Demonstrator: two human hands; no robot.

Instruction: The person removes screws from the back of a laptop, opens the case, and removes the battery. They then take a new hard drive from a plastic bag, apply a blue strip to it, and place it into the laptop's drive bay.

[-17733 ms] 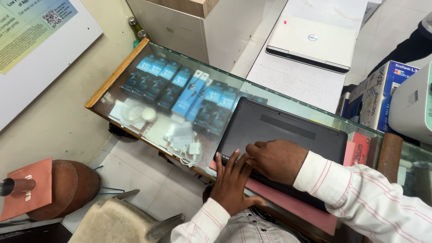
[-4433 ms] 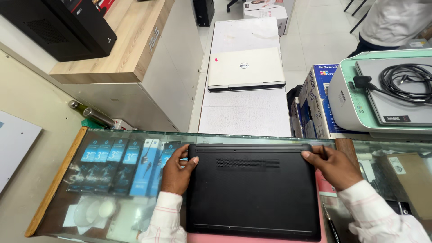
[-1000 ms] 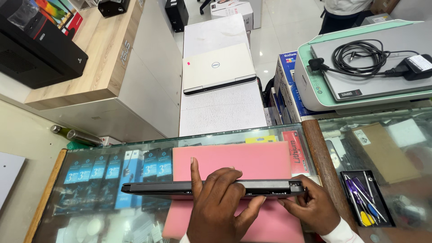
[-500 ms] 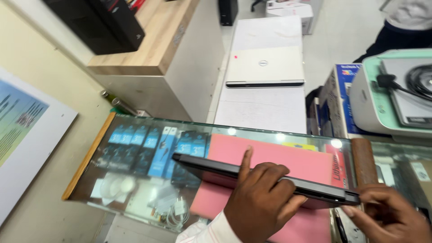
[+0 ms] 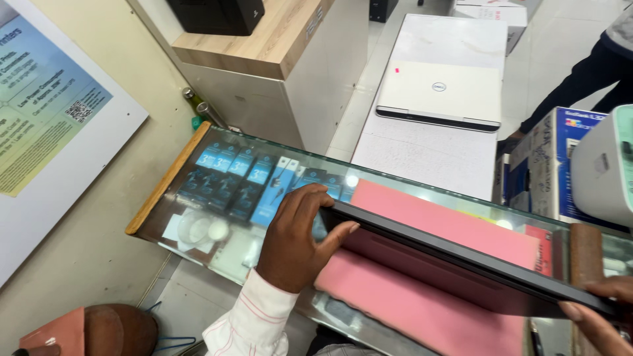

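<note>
A slim black closed laptop is held tilted on edge above a pink foam mat on the glass display counter. The left hand clasps its left end, thumb pressed underneath. The right hand supports the far end, its grip unclear. Supporting both ends evenly seems wise. One white laptop rests beyond.

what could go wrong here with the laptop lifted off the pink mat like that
1. The black laptop is tilted on edge, held only by the left hand at one end and the right hand at the other; a slip might drop it.
2. Below it lies the glass counter; the pink mat covers only part, so a fall beyond the mat may crack glass or casing.
3. The counter's near edge is close, so the laptop might slide off toward the floor.
</note>
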